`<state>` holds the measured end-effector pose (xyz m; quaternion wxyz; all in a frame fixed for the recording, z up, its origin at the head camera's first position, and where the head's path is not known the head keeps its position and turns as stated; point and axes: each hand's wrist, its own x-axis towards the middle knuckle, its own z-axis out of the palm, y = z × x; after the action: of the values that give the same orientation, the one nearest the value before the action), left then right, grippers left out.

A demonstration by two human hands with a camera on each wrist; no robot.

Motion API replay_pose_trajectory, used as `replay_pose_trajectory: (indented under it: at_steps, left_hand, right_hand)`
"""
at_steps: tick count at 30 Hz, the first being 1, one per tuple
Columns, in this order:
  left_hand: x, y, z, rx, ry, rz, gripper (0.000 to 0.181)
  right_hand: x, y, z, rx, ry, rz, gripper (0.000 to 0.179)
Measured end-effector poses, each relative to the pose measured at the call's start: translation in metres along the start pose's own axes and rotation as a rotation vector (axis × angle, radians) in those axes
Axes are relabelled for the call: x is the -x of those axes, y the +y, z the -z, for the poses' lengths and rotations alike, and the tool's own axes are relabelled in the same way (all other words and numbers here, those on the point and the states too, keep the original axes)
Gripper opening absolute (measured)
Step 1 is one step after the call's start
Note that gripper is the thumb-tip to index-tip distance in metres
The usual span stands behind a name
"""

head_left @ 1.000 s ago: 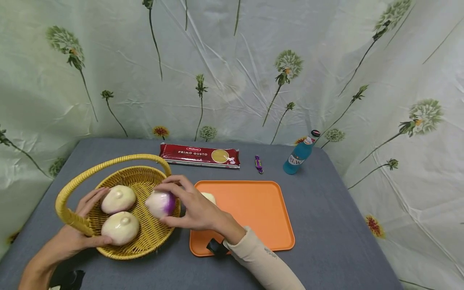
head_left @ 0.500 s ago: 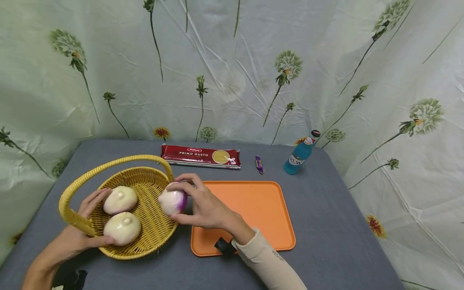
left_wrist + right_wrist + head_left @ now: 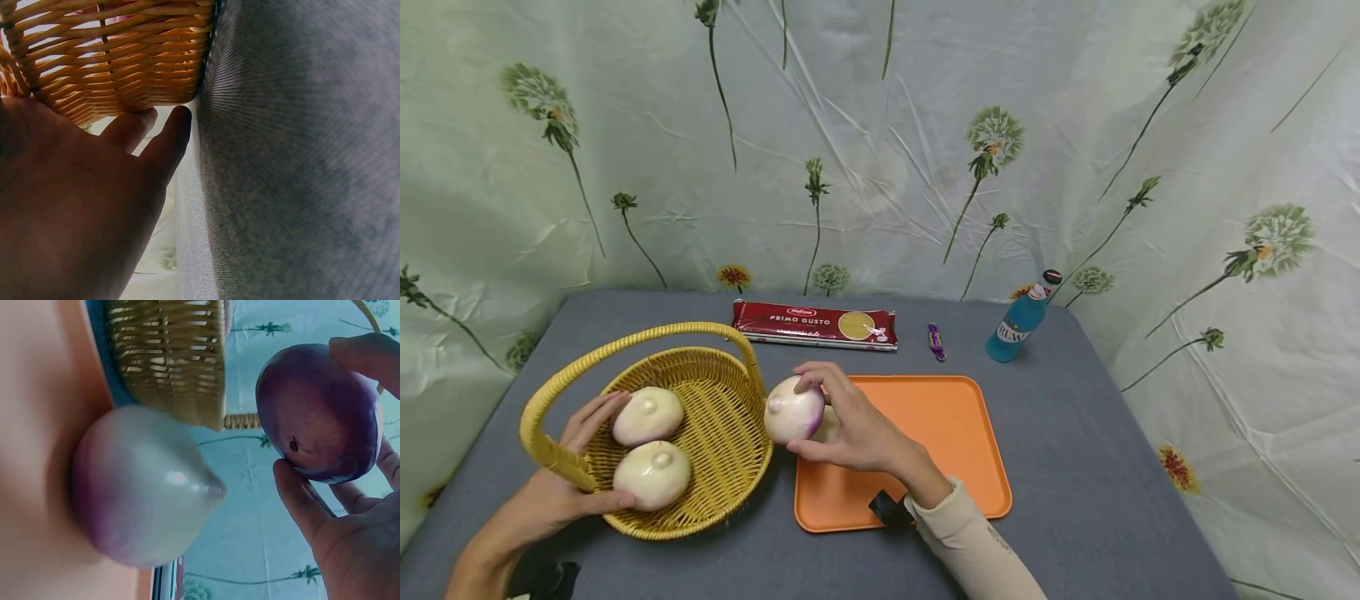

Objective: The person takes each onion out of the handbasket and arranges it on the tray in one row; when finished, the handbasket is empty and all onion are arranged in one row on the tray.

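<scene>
My right hand (image 3: 857,429) pinches a white and purple turnip (image 3: 793,410) between thumb and fingers, raised near the left edge of the orange tray (image 3: 940,450). In the right wrist view the purple end of this turnip (image 3: 319,415) faces the camera. A second turnip (image 3: 144,487) sits on the tray, mostly hidden behind the right hand in the head view. My left hand (image 3: 553,492) grips the left side of the yellow wicker basket (image 3: 722,433), its thumb over the rim. Inside are two turnips, a far one (image 3: 647,415) and a near one (image 3: 653,475).
The basket's tall handle (image 3: 625,333) arches over its opening. At the back lie a red Primo Gusto packet (image 3: 812,324) and a small purple-wrapped candy (image 3: 936,342). A blue bottle (image 3: 1018,323) with a dark cap stands at the back right of the grey table (image 3: 1090,500).
My right hand has carried the turnip rightward, from over the basket to the tray's left edge. The left hand stays on the basket.
</scene>
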<state>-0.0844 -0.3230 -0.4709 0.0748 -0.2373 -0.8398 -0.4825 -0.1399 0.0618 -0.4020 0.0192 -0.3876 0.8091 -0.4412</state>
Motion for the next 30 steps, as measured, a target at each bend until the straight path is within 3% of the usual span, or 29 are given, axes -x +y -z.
replay_pose_trajectory:
  at_steps: [14, 21, 30]
  left_hand:
    - [0.000, 0.001, 0.000, 0.003, -0.005, 0.015, 0.127]
    - [0.000, 0.000, 0.001, -0.011, 0.000, 0.012, 0.126]
    - [0.000, 0.001, 0.002, -0.015, -0.012, 0.031, 0.126]
  right_hand:
    - [0.017, 0.015, 0.013, 0.040, 0.034, -0.043, 0.074]
    - [0.022, 0.022, 0.015, 0.049, 0.021, -0.085, 0.070]
    - [0.023, 0.027, 0.021, 0.070, 0.041, -0.083, 0.064]
